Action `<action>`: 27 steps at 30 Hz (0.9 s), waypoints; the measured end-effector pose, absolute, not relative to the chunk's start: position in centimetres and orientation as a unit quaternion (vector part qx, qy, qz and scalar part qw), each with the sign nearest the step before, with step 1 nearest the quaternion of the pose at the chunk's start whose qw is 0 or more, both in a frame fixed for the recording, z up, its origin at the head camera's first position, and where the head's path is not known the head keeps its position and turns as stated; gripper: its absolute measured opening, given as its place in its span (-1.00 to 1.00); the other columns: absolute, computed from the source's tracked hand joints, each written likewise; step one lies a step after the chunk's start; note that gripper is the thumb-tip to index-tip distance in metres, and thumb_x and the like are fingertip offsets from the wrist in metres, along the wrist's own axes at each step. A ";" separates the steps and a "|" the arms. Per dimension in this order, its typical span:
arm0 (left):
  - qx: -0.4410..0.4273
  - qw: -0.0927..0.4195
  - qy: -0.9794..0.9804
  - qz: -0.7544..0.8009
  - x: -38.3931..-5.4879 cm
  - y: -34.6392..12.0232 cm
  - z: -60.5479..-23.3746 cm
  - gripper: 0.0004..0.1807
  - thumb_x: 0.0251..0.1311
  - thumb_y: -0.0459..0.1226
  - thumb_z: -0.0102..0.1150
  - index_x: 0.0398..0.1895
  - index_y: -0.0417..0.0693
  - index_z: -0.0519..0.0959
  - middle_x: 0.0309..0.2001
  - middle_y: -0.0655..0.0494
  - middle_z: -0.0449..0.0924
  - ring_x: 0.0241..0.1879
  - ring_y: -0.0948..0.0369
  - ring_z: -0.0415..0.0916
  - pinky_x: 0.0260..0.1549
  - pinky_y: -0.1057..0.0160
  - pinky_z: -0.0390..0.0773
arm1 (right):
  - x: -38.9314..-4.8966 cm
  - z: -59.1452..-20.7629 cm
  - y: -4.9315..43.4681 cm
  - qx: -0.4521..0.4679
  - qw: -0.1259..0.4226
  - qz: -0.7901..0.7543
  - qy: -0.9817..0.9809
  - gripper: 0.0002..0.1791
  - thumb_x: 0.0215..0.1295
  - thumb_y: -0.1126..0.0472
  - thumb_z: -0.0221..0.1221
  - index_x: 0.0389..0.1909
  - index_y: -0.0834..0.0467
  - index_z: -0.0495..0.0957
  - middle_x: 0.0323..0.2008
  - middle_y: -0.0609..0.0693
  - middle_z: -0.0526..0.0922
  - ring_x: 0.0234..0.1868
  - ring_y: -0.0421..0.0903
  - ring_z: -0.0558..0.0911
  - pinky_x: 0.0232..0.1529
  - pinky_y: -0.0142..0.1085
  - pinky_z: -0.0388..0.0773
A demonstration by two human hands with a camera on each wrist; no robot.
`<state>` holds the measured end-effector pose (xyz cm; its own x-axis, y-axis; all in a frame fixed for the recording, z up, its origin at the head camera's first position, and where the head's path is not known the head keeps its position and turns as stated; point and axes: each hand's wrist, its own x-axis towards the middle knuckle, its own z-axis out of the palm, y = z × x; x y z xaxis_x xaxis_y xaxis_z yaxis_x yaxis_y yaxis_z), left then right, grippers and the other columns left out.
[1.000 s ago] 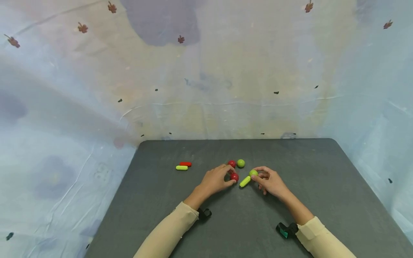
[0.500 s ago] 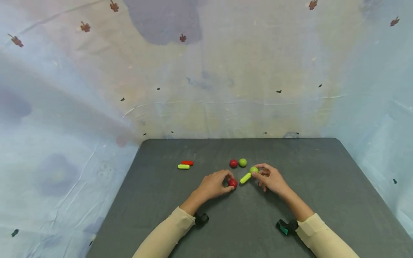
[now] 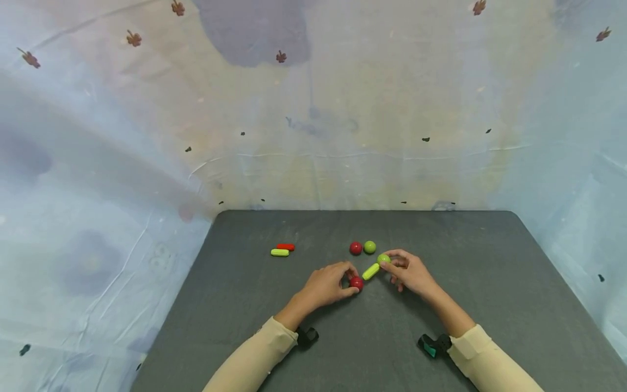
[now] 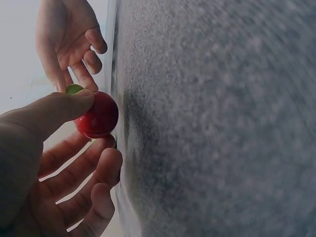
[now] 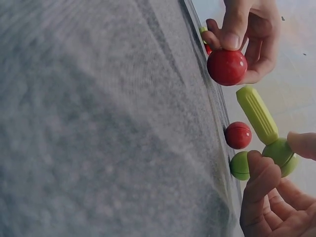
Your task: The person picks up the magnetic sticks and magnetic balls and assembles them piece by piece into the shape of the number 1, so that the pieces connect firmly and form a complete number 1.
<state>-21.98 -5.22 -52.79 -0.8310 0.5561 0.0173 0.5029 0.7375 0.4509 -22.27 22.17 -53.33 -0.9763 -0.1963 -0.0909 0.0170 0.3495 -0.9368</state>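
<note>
Dark grey round-cornered counter point(image 3: 372, 348) here, left hand point(image 3: 325, 284) and right hand point(image 3: 412, 276) over it. Left grip's pinching a glossy red ball point(image 3: 356, 283), right one a glossy green ball point(image 3: 383, 258). Second red ball point(image 3: 355, 248) and second green ball point(image 3: 369, 247) sit just beyond; ribbed lime-yellow stick point(image 3: 370, 271) juts off the held green one.

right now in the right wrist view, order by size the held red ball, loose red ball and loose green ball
1. held red ball
2. loose red ball and loose green ball: unranked, about alike, and the green one is partly hidden.
</note>
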 end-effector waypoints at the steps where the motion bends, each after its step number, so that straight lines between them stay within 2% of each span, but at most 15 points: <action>1: 0.284 0.060 0.930 0.227 -22.0 -5.2 -52.8 -0.64 0.38 0.06 0.45 0.12 0.26 0.63 -0.06 0.37 0.68 -0.14 0.38 0.61 -0.13 0.18 0.61 | -22.2 -53.2 22.1 -0.058 0.095 -0.568 0.815 -0.47 0.57 0.04 0.30 0.36 0.27 0.51 -0.12 0.29 0.78 -0.52 -0.05 0.61 -0.55 -0.20 0.61; 8: 0.287 0.061 0.928 0.232 -22.0 -5.0 -52.8 -0.64 0.40 0.08 0.43 0.14 0.25 0.63 -0.07 0.38 0.68 -0.19 0.42 0.57 -0.21 0.25 0.59 | -22.0 -52.8 21.7 -0.067 0.099 -0.576 0.808 -0.46 0.59 0.06 0.29 0.38 0.31 0.49 -0.10 0.30 0.77 -0.54 -0.01 0.60 -0.57 -0.16 0.61; 20: 0.273 0.074 0.928 0.241 -22.1 -5.0 -52.8 -0.66 0.39 0.08 0.44 0.10 0.26 0.63 -0.12 0.41 0.67 -0.23 0.43 0.56 -0.22 0.23 0.58 | -22.2 -53.4 21.6 -0.080 0.101 -0.574 0.808 -0.47 0.65 0.12 0.21 0.42 0.37 0.43 -0.14 0.33 0.77 -0.62 -0.12 0.50 -0.62 -0.19 0.55; 27: 0.256 0.076 0.932 0.247 -22.0 -5.0 -52.9 -0.68 0.41 0.08 0.42 0.09 0.24 0.64 -0.13 0.37 0.68 -0.25 0.42 0.55 -0.22 0.20 0.56 | -22.1 -53.6 21.5 -0.094 0.123 -0.581 0.799 -0.37 0.63 0.17 0.24 0.52 0.36 0.29 -0.09 0.35 0.77 -0.50 -0.05 0.62 -0.57 -0.17 0.62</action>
<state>-21.96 -5.04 -52.86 -0.8578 0.5138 -0.0155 0.4385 0.7472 0.4995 -22.14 21.53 -53.57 -0.9521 -0.2928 -0.0880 -0.0062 0.3065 -0.9518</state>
